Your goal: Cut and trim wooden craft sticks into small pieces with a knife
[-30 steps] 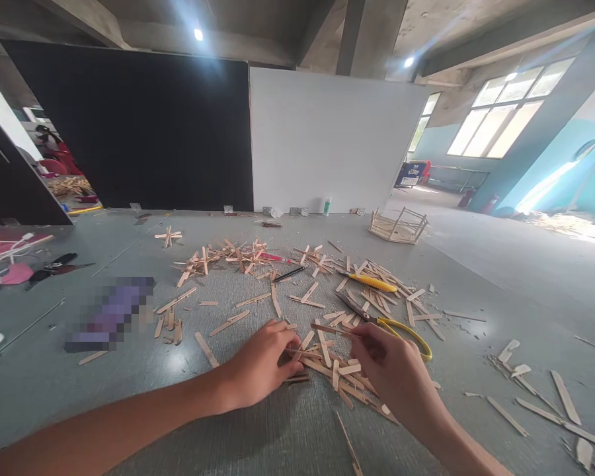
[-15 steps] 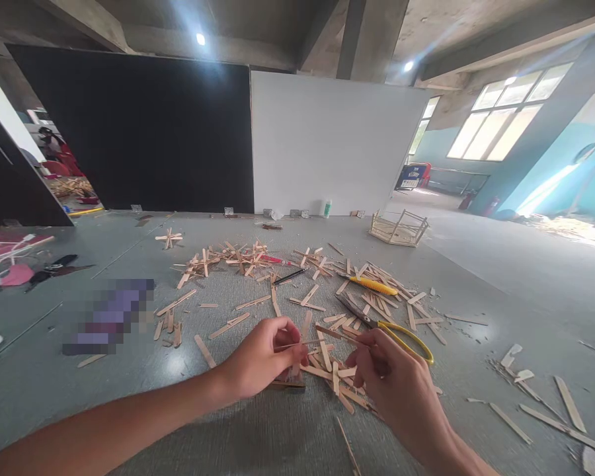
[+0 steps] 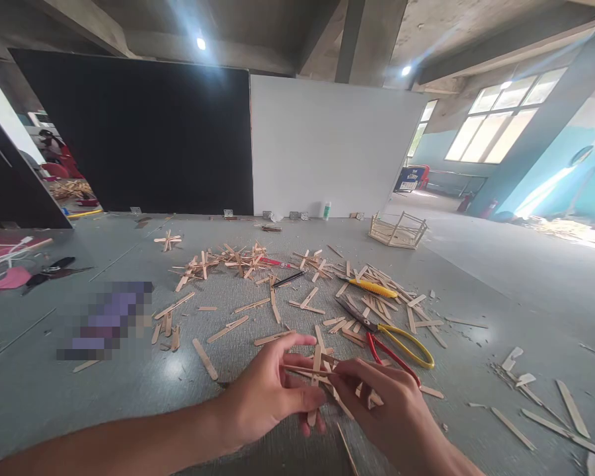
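Observation:
In front of me, my left hand (image 3: 272,390) has its thumb and fingers around a wooden craft stick (image 3: 316,370) that points away from me. A thin stick (image 3: 302,371) crosses it, its left end by my left fingers. My right hand (image 3: 384,396) pinches the right end of that thin stick. Another stick end shows just above my right fingertips. Whether the crossed sticks are joined, I cannot tell. Loose craft sticks (image 3: 371,307) lie beyond and under the hands. Scissors (image 3: 357,312) with yellow and red handle loops lie just beyond my right hand.
A yellow-handled tool (image 3: 371,287), a black pen (image 3: 288,278) and a red tool (image 3: 276,262) lie among the sticks. Farther back are a stick frame (image 3: 399,231) and a small bottle (image 3: 326,211). A pixelated purple object (image 3: 112,320) is at left. Panels (image 3: 327,145) stand behind.
My hands have come closer together, the right one moving left. The thin stick now lies across the craft stick in my left hand. The scissors' red handle loop has come into view.

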Motion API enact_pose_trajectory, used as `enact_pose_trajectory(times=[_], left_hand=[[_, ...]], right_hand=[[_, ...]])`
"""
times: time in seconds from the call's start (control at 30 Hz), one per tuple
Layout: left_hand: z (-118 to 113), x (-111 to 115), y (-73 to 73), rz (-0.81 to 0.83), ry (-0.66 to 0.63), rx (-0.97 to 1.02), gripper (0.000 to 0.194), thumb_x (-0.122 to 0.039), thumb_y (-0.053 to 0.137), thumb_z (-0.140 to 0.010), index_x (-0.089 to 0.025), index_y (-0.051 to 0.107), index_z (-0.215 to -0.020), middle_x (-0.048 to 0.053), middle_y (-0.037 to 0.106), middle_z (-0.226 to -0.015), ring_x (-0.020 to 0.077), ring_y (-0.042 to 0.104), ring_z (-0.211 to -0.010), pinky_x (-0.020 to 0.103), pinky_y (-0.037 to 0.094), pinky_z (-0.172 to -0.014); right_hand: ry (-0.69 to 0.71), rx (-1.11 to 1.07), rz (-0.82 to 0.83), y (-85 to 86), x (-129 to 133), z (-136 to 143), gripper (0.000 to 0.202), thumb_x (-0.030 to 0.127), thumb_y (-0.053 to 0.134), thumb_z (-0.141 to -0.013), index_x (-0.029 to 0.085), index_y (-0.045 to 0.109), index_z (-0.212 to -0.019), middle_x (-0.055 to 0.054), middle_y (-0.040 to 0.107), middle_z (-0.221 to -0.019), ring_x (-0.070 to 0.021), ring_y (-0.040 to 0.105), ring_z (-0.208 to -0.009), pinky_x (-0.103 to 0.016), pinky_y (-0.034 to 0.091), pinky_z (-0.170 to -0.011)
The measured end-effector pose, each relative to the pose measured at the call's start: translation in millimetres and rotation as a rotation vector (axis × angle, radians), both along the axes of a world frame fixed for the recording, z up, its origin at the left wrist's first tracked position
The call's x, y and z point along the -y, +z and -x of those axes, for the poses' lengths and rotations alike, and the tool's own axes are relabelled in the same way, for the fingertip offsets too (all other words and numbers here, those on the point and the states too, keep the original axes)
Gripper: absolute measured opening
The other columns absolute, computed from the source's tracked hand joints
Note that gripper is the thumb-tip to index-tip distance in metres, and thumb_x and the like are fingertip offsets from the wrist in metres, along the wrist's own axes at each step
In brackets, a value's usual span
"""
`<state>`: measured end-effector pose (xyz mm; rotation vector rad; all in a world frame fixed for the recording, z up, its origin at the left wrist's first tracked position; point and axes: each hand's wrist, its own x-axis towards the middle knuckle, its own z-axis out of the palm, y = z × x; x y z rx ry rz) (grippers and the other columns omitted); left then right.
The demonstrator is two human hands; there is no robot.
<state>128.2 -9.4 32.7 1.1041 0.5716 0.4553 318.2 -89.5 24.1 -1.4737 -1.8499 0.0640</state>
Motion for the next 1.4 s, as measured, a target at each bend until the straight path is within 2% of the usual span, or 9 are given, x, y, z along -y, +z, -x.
enact_pose_trajectory(times=[0.17, 0.27, 0.4, 0.47, 0.53, 0.7, 0.97, 1.17, 1.4], left_hand=[[-1, 3, -3.6, -0.019, -0.017, 0.081, 0.075, -0.030, 0.092, -0.072, -0.024, 0.045, -0.130, 0.014, 0.052, -0.136, 0.0098, 0.070, -0.057, 0.025, 0.056, -0.052], [-2, 5, -6.1, -0.049, 0.022, 0.105, 0.054, -0.026, 0.088, -0.075, -0.022, 0.050, -0.113, 0.010, 0.056, -0.132, 0.0099, 0.069, -0.056, 0.025, 0.056, -0.049], [-1, 5, -9.5, -0.072, 0.030, 0.066, 0.037, -0.022, 0.083, -0.076, -0.020, 0.052, -0.095, 0.000, 0.070, -0.087, 0.0124, 0.067, -0.054, 0.025, 0.055, -0.052], [0, 4, -9.7, -0.072, 0.015, 0.019, 0.033, -0.023, 0.083, -0.078, -0.018, 0.053, -0.094, -0.004, 0.067, -0.062, 0.0130, 0.066, -0.053, 0.024, 0.054, -0.055], [0, 3, -8.4, -0.072, 0.021, 0.000, 0.033, -0.027, 0.083, -0.079, -0.017, 0.054, -0.093, -0.002, 0.067, -0.054, 0.0126, 0.064, -0.051, 0.024, 0.054, -0.057], [-2, 0, -5.0, -0.057, 0.067, 0.072, 0.042, -0.035, 0.088, -0.076, -0.018, 0.053, -0.091, 0.000, 0.070, -0.060, 0.0115, 0.063, -0.053, 0.023, 0.053, -0.055], [-3, -1, -12.3, -0.050, 0.147, 0.124, 0.041, -0.036, 0.089, -0.078, -0.017, 0.056, -0.095, 0.000, 0.069, -0.059, 0.0130, 0.066, -0.055, 0.024, 0.055, -0.057], [-5, 1, -7.2, 0.026, 0.060, 0.272, 0.040, -0.033, 0.091, -0.077, -0.017, 0.057, -0.090, -0.001, 0.068, -0.061, 0.0114, 0.066, -0.053, 0.021, 0.053, -0.052], [-3, 3, -8.5, 0.036, 0.055, 0.314, 0.033, -0.027, 0.089, -0.081, -0.017, 0.059, -0.091, -0.001, 0.069, -0.073, 0.0105, 0.067, -0.053, 0.020, 0.054, -0.052]], right_hand=[[-0.046, -0.019, 0.010, -1.1, -3, -1, 0.023, 0.028, 0.060, -0.097, 0.023, 0.069, -0.076, 0.004, 0.064, -0.053, -0.0114, 0.057, -0.044, -0.021, 0.048, -0.046], [-0.068, -0.037, 0.007, -3.5, -4, -3, 0.021, 0.028, 0.061, -0.096, 0.023, 0.071, -0.077, 0.005, 0.066, -0.055, -0.0112, 0.058, -0.045, -0.021, 0.048, -0.046], [-0.074, -0.068, -0.010, -9.5, -3, -8, 0.018, 0.031, 0.062, -0.096, 0.024, 0.074, -0.084, 0.004, 0.071, -0.061, -0.0117, 0.062, -0.047, -0.021, 0.051, -0.048], [-0.065, -0.120, 0.020, -12.2, -2, -11, 0.020, 0.034, 0.058, -0.100, 0.025, 0.075, -0.094, 0.003, 0.074, -0.065, -0.0116, 0.064, -0.049, -0.021, 0.052, -0.050], [-0.071, -0.224, 0.074, -13.4, -1, -13, 0.027, 0.036, 0.048, -0.105, 0.025, 0.073, -0.107, 0.002, 0.074, -0.068, -0.0111, 0.063, -0.049, -0.021, 0.053, -0.050], [-0.083, -0.552, 0.176, -7.4, 0, -12, 0.034, 0.046, 0.043, -0.107, 0.022, 0.066, -0.102, -0.001, 0.070, -0.069, -0.0122, 0.062, -0.052, -0.022, 0.053, -0.051], [0.115, -0.784, 0.219, -0.5, 7, -5, 0.033, 0.048, 0.051, -0.105, 0.023, 0.071, -0.114, -0.002, 0.067, -0.068, -0.0123, 0.059, -0.055, -0.023, 0.049, -0.054], [0.250, -1.331, 0.319, 0.6, 8, 1, 0.034, 0.051, 0.057, -0.102, 0.021, 0.074, -0.105, -0.001, 0.064, -0.065, -0.0088, 0.052, -0.049, -0.019, 0.043, -0.045], [0.351, -1.520, 0.385, -0.1, 4, -3, 0.037, 0.057, 0.062, -0.096, 0.022, 0.076, -0.095, -0.001, 0.065, -0.063, -0.0089, 0.051, -0.046, -0.018, 0.041, -0.042]])
